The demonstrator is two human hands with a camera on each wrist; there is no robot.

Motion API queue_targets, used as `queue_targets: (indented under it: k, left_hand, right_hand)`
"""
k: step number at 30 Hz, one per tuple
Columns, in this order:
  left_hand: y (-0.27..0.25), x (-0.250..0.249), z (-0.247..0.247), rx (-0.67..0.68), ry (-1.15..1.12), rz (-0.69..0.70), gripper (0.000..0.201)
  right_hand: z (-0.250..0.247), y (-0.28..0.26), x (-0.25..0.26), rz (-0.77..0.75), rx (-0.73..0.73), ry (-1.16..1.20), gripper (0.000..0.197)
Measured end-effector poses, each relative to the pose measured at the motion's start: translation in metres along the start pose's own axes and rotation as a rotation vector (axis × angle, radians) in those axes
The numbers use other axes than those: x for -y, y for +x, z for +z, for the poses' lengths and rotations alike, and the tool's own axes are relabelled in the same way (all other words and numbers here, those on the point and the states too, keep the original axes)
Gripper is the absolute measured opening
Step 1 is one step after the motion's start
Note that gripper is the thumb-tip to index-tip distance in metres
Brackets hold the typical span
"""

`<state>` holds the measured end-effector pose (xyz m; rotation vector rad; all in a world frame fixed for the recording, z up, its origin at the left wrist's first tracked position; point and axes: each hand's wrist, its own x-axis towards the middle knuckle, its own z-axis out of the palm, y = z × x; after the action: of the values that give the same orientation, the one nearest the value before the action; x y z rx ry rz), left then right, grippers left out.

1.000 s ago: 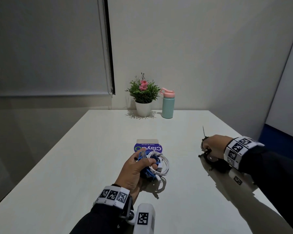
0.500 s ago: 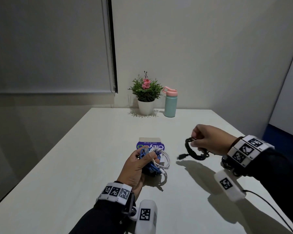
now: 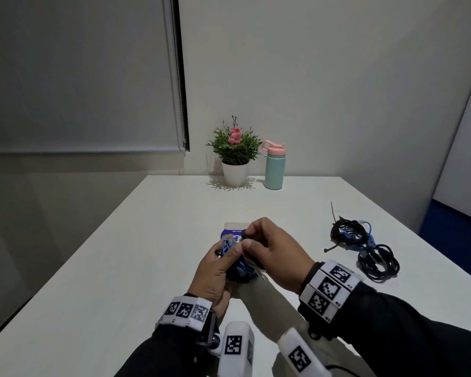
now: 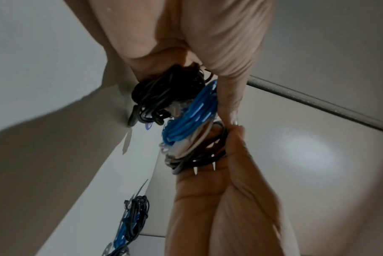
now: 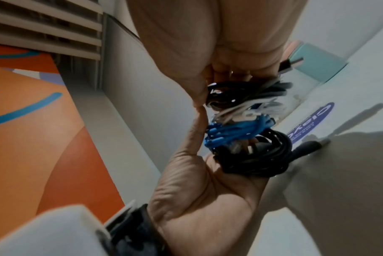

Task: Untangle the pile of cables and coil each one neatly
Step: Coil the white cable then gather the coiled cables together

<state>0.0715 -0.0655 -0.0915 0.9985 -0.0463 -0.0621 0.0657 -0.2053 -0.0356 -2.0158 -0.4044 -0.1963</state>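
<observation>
The table [image 3: 120,268] lies under both hands. Well off to the right of the right hand [image 3: 278,257] a pile of cables [image 3: 365,246], black and blue, rests on it. The left hand [image 3: 215,270] grips a bundle of coils [image 4: 186,124], blue, white and black, held above the table; the right hand's fingertips [image 3: 249,235] pinch the bundle's top.
</observation>
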Motion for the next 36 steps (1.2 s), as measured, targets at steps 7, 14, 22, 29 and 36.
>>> queue_targets:
  k: [7,14,22,29,36]
  left_hand:
    - [0.002,-0.005,0.003,0.145,-0.025,0.023,0.056]
    - [-0.001,-0.005,0.005,0.099,-0.024,0.026,0.064]
    - [0.002,-0.002,0.003,0.021,-0.024,-0.037,0.051]
    - [0.003,0.0,0.001,0.015,-0.049,-0.045,0.05]
    - [0.002,-0.001,0.003,0.037,-0.038,-0.038,0.046]
  right_hand:
    - [0.0,0.0,0.001,0.12,0.042,0.216,0.018]
    - [-0.04,-0.001,0.003,0.331,0.401,0.555,0.027]
    - [-0.131,0.047,-0.043,0.315,0.028,-0.694,0.015]
    - [-0.161,0.065,-0.12,0.495,0.236,-1.22,0.021]
    - [-0.161,0.07,-0.137,0.513,0.247,-1.26,0.024]
